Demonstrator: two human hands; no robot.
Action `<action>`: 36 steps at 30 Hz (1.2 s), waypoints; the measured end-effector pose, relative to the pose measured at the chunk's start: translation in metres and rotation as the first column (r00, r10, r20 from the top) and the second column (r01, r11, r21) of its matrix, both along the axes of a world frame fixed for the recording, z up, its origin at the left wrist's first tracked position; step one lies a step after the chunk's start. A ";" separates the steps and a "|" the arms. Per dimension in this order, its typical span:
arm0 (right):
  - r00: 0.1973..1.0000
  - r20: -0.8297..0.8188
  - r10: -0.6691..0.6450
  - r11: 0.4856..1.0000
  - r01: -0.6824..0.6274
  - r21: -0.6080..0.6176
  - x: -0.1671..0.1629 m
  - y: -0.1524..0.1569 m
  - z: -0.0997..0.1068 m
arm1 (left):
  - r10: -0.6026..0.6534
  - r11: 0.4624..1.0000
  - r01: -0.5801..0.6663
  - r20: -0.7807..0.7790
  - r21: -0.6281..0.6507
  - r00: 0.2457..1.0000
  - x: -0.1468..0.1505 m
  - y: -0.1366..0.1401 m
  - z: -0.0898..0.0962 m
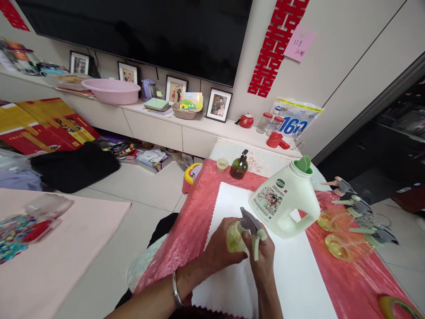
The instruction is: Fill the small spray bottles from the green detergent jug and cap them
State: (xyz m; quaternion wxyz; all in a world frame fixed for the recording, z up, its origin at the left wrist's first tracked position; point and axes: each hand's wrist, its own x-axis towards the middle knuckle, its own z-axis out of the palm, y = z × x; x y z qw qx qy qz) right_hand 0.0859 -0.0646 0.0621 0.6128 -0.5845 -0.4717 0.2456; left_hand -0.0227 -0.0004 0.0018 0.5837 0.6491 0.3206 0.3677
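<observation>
A small clear spray bottle (234,239) with yellowish liquid is held between both hands over a white mat (292,270). My left hand (221,246) wraps around its body. My right hand (264,254) closes around the neck, just under the grey and pale green trigger head (254,226). Right behind them stands a large pale green detergent jug (282,199), its mouth uncapped with a green spout (303,164) showing. Farther back are a dark green pump bottle (239,166) and a small pale cap (222,165).
Several trigger spray bottles (348,246) with yellow liquid lie on the red plastic cover (361,283) at right. A tape roll (396,305) is at the lower right corner. Left, a pink table (83,248) bears colourful beads (13,239). A low cabinet (149,119) runs along the wall.
</observation>
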 end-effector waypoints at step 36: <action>0.846 0.529 0.072 0.952 0.099 -0.289 0.061 0.095 0.006 | -0.115 0.962 0.125 -0.052 0.242 0.992 -0.005 0.002 -0.010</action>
